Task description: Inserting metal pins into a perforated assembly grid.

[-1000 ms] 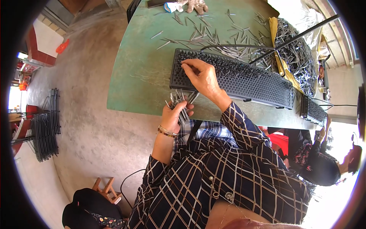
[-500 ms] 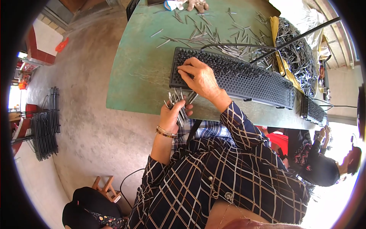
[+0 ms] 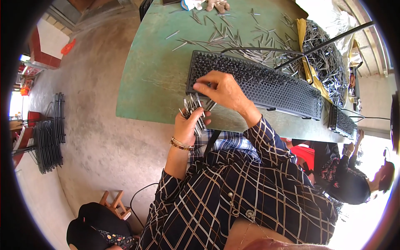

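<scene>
My left hand [image 3: 186, 125] is wrapped round a bunch of thin metal rods [image 3: 194, 104], just off the near edge of the table. My right hand [image 3: 225, 92] hovers at the left end of a long black perforated tray [image 3: 287, 96], thumb and forefinger drawn together. Anything between those fingertips is too small or hidden to make out. Dark rod ends crowd the holes along the tray's left and far part. Bare holes show in its near and right part, beyond my right wrist.
Loose metal rods [image 3: 225, 37] lie scattered on the green table [image 3: 146, 79] behind the tray. A yellow-edged sack [image 3: 325, 54] full of rods stands at the right, crossed by black metal bars [image 3: 333, 40]. Gloves [image 3: 216, 6] lie at the far edge. Another person [image 3: 354, 183] works at right.
My right hand has drawn back slightly toward me, near the tray's near-left corner and closer to the rods. My left hand stays almost still with its bunch.
</scene>
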`<state>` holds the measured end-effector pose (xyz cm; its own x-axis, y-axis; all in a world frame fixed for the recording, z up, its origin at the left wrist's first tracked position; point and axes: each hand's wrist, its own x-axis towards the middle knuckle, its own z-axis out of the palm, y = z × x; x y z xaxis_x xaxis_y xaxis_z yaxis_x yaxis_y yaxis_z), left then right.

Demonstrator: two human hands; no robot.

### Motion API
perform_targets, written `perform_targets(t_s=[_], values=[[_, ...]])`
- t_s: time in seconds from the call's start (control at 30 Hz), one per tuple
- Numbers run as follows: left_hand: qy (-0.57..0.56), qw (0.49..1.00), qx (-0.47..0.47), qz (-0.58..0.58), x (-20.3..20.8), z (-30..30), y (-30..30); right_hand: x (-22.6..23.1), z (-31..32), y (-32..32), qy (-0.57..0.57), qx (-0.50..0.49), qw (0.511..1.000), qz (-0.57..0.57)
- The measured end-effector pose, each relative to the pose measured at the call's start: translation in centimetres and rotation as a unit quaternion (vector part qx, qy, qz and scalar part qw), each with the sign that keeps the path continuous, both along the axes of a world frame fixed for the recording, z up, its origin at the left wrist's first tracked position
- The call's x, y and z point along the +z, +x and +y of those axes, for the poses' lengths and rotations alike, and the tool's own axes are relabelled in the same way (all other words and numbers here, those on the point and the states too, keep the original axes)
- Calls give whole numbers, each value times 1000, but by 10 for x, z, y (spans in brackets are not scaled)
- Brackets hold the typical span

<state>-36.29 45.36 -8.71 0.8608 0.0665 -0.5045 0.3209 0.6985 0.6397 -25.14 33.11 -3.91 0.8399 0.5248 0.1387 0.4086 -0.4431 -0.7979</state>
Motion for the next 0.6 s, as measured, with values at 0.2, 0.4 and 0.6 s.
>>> perform_targets(t_s=[0.2, 0.4, 0.6], values=[[-7, 1000, 0, -21, 7, -6, 5, -5, -13, -5, 72, 27, 969, 234], [-3, 1000, 18, -3, -6, -8, 3, -5, -17, -4, 96, -45, 957, 268], [-4, 1000, 13, 12, -11, -7, 2, -10, -6, 7, 207, -122, 960, 142]])
